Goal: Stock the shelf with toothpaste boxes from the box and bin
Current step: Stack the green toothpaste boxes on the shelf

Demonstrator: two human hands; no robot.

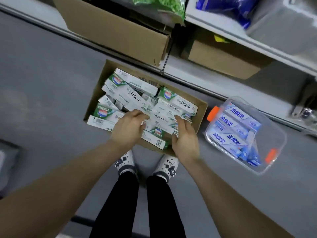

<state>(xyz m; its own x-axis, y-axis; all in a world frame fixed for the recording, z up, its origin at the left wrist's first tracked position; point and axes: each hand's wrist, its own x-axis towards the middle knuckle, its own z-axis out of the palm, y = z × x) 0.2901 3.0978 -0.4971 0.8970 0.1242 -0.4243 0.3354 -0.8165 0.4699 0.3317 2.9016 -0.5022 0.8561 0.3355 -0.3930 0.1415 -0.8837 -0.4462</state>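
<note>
Toothpaste boxes point(133, 93), green-white, piled loose in cardboard box point(201, 112) on floor point(42, 83) below shelf point(223, 25). Left hand point(128, 128) fingers curled over top boxes; right hand point(186, 140) fingers fairly straight, pressed against same bundle's side. Clear bin point(278, 140) of blue boxes point(228, 121) near, to right.
</note>
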